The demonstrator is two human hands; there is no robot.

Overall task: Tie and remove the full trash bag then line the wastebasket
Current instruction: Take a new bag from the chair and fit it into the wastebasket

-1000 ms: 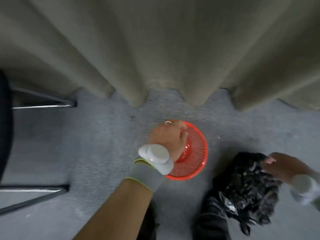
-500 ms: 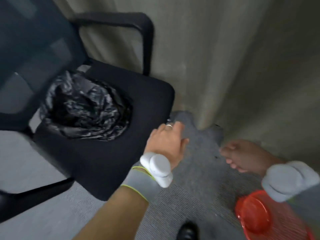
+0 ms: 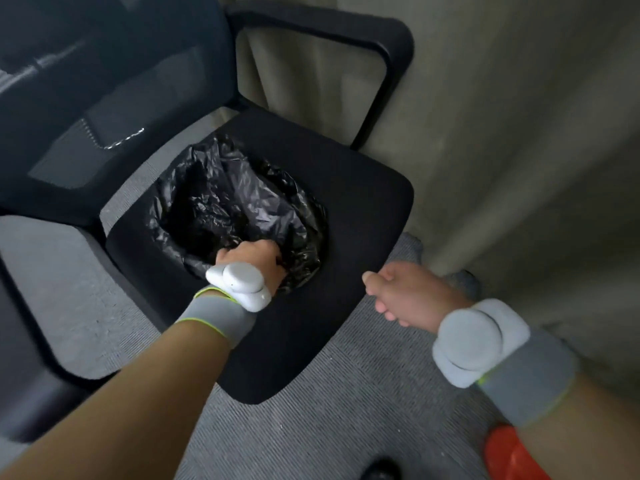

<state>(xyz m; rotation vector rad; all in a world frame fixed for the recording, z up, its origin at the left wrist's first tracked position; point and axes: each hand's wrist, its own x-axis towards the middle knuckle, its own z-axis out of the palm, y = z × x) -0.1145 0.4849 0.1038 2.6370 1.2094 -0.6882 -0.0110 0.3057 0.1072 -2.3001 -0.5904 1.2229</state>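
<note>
Left hand [image 3: 251,259] on black trash bag [image 3: 235,206] lying on the chair seat [image 3: 363,209].
Its grip pinches the bag's near edge; right hand [image 3: 410,292] hovers beside, fingers loosely curled, holding nothing.

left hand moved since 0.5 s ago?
Yes. The left hand went from hovering off the front edge of the chair seat to reaching over it, and now closes on the black trash bag lying there.
</note>
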